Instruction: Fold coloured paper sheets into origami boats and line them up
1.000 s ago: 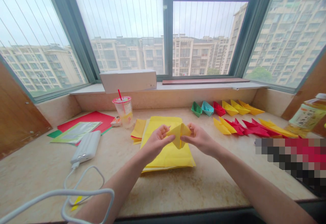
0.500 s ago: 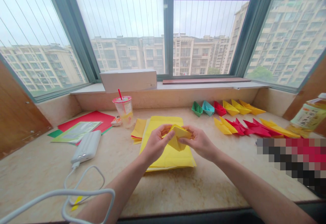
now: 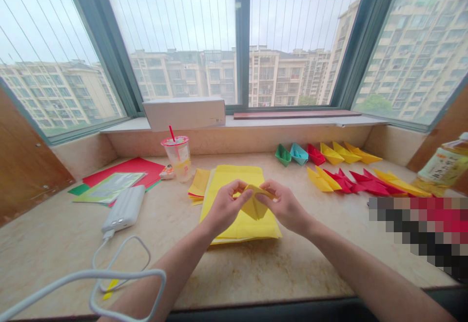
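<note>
A piece of folded yellow paper [image 3: 255, 209] is held up between my two hands, its point facing down toward me. My left hand [image 3: 231, 204] pinches its left side, thumb on the near face and fingers behind. On the opposite side my right hand [image 3: 280, 203] grips it the same way, the thumb close to the left one. Below both hands lies a stack of large yellow paper [image 3: 241, 229] on the stone counter [image 3: 219, 278]. Finished paper boats, such as a green one [image 3: 282, 155] and a red one [image 3: 315, 154], stand in rows at the right.
Smaller yellow sheets [image 3: 199, 185] lie left of the stack. Beyond them stand a plastic cup with a straw [image 3: 177, 158] and a white power bank [image 3: 124, 208] with a looping white cable [image 3: 120, 277]. Red paper [image 3: 142, 168] lies farther left. At the right edge is a bottle [image 3: 444, 163].
The yellow paper's sides have come closer together, and it now looks flatter and more pointed. Both thumbs have drawn nearer each other on its front.
</note>
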A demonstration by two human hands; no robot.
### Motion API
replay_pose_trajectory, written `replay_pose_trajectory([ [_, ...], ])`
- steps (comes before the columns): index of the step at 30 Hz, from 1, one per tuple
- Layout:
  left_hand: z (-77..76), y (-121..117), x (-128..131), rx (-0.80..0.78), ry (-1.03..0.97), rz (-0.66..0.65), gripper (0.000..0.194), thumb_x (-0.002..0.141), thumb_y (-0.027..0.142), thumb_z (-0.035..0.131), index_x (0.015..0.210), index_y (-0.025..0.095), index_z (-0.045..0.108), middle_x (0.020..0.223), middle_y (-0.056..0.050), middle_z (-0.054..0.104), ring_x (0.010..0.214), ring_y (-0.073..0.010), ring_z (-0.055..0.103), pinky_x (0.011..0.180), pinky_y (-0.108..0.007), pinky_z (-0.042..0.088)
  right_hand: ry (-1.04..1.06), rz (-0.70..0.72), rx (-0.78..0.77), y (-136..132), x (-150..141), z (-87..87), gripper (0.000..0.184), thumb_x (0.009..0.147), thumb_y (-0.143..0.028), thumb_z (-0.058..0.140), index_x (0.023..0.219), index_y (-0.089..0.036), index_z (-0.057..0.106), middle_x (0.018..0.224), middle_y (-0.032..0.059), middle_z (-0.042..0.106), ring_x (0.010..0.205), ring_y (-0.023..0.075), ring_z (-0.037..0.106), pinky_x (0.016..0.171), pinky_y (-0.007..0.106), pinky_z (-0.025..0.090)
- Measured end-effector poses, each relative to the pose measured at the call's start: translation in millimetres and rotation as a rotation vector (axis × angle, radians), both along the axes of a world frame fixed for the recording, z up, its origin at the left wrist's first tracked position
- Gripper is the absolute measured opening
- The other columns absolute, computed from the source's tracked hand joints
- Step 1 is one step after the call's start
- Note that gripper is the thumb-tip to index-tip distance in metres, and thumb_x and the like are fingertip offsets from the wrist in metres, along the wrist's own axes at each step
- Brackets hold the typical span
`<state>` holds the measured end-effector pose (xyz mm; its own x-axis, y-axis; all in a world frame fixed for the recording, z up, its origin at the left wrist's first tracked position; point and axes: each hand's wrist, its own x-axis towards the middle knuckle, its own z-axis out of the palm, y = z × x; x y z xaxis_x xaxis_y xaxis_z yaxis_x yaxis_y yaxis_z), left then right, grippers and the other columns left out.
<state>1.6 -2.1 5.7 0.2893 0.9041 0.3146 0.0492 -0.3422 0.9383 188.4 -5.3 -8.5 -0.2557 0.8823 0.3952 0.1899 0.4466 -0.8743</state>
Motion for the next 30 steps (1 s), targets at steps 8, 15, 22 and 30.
replay_pose_trajectory([
  [8, -1.2, 2, 7, -0.073, -0.038, 0.127, 0.032, 0.08, 0.043, 0.068, 0.074, 0.014, 0.06, 0.066, 0.0, 0.06, 0.061, -0.0113, 0.055, 0.056, -0.021, 0.04, -0.08, -0.018, 0.001, -1, -3, -1.6, 0.027, 0.091, -0.044, 0.058, 0.096, -0.018, 0.062, 0.088, 0.0056, 0.071, 0.08, 0.0204, 0.066, 0.068, 0.029, 0.05],
  [15, -8.1, 6, 1, -0.344, -0.192, 0.095, 0.054, 0.078, 0.045, 0.071, 0.121, 0.016, 0.052, 0.072, -0.001, 0.067, 0.059, -0.0146, 0.063, 0.053, -0.022, 0.044, -0.281, 0.176, 0.343, 1, 10, 1.1, 0.065, 0.079, -0.05, 0.073, 0.137, -0.028, 0.052, 0.144, 0.0118, 0.048, 0.124, 0.0292, 0.053, 0.1, 0.044, 0.046],
  [22, -4.2, -3, 7, -0.367, -0.037, -0.028, 0.049, 0.09, 0.058, 0.049, 0.118, 0.018, 0.052, 0.088, -0.006, 0.066, 0.061, -0.0152, 0.066, 0.055, -0.03, 0.056, -0.273, 0.064, 0.276, 4, 9, 1.6, 0.028, 0.091, -0.044, 0.061, 0.11, -0.027, 0.072, 0.111, 0.0081, 0.067, 0.084, 0.0199, 0.067, 0.072, 0.032, 0.054],
  [30, -7.5, -13, 7, -0.118, 0.24, -0.182, 0.042, 0.084, 0.052, 0.063, 0.102, 0.015, 0.057, 0.079, -0.005, 0.066, 0.055, -0.0154, 0.067, 0.048, -0.022, 0.053, -0.231, -0.098, 0.051, 4, 12, 2.9, 0.047, 0.089, -0.055, 0.056, 0.06, -0.017, 0.059, 0.051, -0.0022, 0.049, 0.045, 0.011, 0.045, 0.04, 0.022, 0.03],
])
